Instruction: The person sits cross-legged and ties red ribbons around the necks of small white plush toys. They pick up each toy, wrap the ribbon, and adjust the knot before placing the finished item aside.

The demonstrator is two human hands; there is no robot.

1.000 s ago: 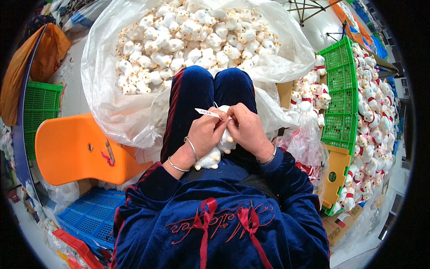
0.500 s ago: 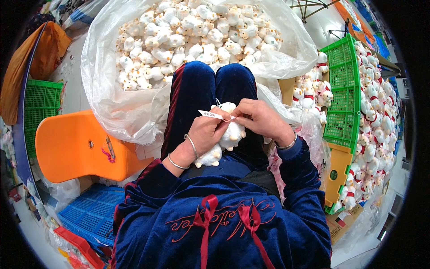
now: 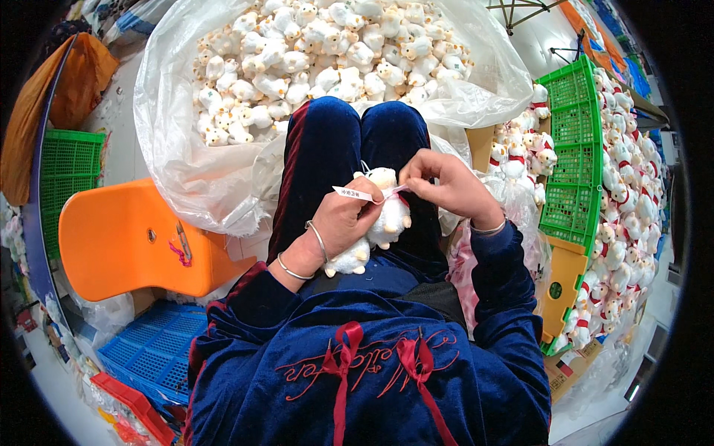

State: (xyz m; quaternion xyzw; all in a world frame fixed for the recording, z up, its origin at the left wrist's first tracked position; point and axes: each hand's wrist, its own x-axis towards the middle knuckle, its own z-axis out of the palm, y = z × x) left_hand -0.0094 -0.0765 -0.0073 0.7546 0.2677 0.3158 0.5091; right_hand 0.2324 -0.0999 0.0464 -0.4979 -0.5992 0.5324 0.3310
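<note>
Since half a second ago, both hands have drawn slightly closer on the lap at centre frame. Left hand (image 3: 343, 221) is closed around a white plush toy (image 3: 388, 212), thumb pinning its paper tag (image 3: 355, 194). Right hand (image 3: 445, 182) pinches the tag's string at the toy's head. A second plush toy (image 3: 349, 259) lies under the left wrist. Up top, a clear plastic bag (image 3: 195, 167) brims with plush toys; a green crate (image 3: 574, 160) stands at right, an orange chair (image 3: 130, 238) at left.

The single head camera is looking steeply down from the person's head, close over the lap (image 3: 357, 149). It is facing toward 12 o'clock, with fisheye bending pulling straight edges toward the rim.
</note>
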